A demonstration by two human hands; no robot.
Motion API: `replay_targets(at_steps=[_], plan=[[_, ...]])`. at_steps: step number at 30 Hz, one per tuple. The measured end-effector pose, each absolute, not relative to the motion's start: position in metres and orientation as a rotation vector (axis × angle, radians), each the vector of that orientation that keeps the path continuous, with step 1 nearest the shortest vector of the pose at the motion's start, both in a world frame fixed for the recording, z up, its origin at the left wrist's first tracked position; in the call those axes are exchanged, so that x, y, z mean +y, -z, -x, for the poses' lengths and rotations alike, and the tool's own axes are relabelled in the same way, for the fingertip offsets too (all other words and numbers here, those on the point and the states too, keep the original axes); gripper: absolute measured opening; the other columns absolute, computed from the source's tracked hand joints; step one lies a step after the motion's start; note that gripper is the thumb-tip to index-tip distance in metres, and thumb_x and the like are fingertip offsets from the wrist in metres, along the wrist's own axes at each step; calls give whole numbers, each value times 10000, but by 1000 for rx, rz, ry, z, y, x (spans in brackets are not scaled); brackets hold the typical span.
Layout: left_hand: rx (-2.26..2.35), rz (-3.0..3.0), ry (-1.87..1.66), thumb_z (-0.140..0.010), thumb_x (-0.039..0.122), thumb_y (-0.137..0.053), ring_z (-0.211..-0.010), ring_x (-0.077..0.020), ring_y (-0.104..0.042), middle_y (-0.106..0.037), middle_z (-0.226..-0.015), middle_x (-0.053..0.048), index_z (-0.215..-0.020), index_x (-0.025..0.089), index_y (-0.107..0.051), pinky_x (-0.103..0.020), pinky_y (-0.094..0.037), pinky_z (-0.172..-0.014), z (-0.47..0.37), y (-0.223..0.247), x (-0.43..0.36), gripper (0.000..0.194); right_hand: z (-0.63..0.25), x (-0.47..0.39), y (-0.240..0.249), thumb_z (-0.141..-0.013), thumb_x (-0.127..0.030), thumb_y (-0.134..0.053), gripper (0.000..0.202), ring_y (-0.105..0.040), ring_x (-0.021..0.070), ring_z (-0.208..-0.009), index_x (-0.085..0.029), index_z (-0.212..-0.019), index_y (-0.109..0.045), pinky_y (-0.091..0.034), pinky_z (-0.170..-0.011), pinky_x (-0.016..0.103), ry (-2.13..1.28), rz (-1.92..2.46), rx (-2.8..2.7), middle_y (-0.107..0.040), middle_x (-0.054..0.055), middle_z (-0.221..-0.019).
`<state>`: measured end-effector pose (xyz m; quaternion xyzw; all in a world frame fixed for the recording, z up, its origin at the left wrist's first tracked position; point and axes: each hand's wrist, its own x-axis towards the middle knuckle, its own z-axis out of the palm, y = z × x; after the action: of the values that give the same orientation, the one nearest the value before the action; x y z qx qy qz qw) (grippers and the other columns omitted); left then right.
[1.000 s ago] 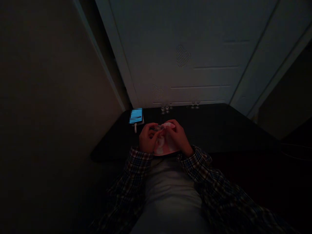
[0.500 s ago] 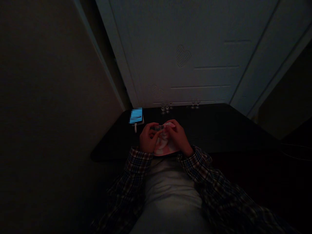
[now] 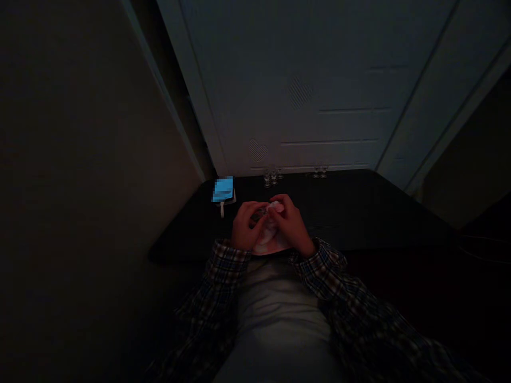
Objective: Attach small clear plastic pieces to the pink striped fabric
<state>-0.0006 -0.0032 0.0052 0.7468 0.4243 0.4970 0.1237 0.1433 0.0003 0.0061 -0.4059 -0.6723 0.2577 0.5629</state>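
Close together over the near edge of a dark table, both hands work at one small glass. My left hand (image 3: 246, 226) is curled around the clear glass (image 3: 259, 214), which is mostly hidden by its fingers. Pinched in my right hand (image 3: 293, 223) is a pink and white cloth (image 3: 271, 239); its bunched upper part touches the glass at the right end. The rest of the cloth hangs down between the wrists to the table edge. Dim light hides the finer shape of the glass.
On the dark table (image 3: 359, 213), several small stemmed glasses (image 3: 270, 177) stand at the back, with more glasses (image 3: 320, 171) farther right. A lit phone-like device (image 3: 222, 189) with a white strap lies at the back left. Behind rises a white panel (image 3: 339, 64) with heart patterns.
My left hand has shifted slightly right, closer to my right hand, and less of the glass shows. The bunched top of the cloth has changed shape a little.
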Motion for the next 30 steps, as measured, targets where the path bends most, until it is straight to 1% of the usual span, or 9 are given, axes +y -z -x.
replay_targets(at_steps=[2,8,11,13,15,17,20,27,30], plan=[[1235,-2231,-1451,-796,232,-545,-924,-173,-557,-558,-1027,-60,-1022,207,-597,-221,-496,-622,1,-5,-3,233,-143,0,-6,-810,-343,-506,252,-601,163,-770,-218,-1029,-494,-457,-680,272,-613,955,-1573,-613,21,-908],[1254,-2210,-1537,-815,211,-516,-911,-164,-555,-574,-980,-44,-1000,203,-596,-237,-498,-668,2,-3,-1,202,-141,-4,-12,-805,-389,-525,241,-608,158,-745,-226,-971,-462,-449,-636,251,-648,899,-1522,-603,-4,-829],[1260,-2189,-1543,-818,212,-511,-907,-163,-556,-571,-985,-45,-995,201,-591,-244,-499,-674,3,-3,-1,194,-141,-5,-13,-867,-387,-422,186,-598,146,-716,-229,-958,-459,-432,-624,242,-651,901,-1494,-596,-13,-792],[1269,-2176,-1538,-817,214,-511,-896,-162,-559,-569,-986,-45,-996,203,-589,-243,-500,-663,3,-3,-1,195,-142,-4,-12,-905,-368,-335,196,-581,141,-711,-229,-929,-471,-418,-628,242,-635,922,-1481,-583,-10,-787],[1273,-2163,-1531,-819,216,-506,-891,-162,-561,-566,-987,-45,-997,207,-591,-240,-502,-651,3,-2,0,197,-143,-2,-10,-912,-342,-313,216,-558,142,-729,-224,-871,-489,-403,-648,246,-574,943,-1501,-563,0,-797],[1274,-2152,-1537,-819,220,-507,-883,-162,-563,-564,-983,-45,-994,209,-596,-244,-504,-653,3,-2,0,196,-144,-1,-9,-911,-327,-316,235,-536,141,-732,-218,-808,-497,-391,-660,247,-527,950,-1533,-542,3,-786],[1278,-2172,-1548,-813,220,-520,-882,-161,-563,-568,-979,-45,-985,203,-601,-262,-503,-702,3,-2,0,191,-145,0,-9,-911,-334,-312,258,-526,131,-687,-214,-774,-494,-384,-630,238,-584,946,-1529,-532,-13,-728],[1273,-2191,-1563,-808,205,-520,-902,-169,-561,-571,-984,-49,-987,201,-597,-272,-507,-699,4,0,2,194,-142,1,-9,-845,-417,-448,223,-564,140,-679,-212,-782,-509,-404,-610,239,-630,975,-1490,-573,-20,-709],[1258,-2168,-1557,-810,211,-521,-901,-166,-562,-566,-994,-51,-996,199,-592,-270,-509,-699,4,2,3,199,-141,1,-8,-823,-431,-488,212,-591,151,-695,-222,-859,-498,-422,-613,246,-654,971,-1452,-598,-17,-730]])
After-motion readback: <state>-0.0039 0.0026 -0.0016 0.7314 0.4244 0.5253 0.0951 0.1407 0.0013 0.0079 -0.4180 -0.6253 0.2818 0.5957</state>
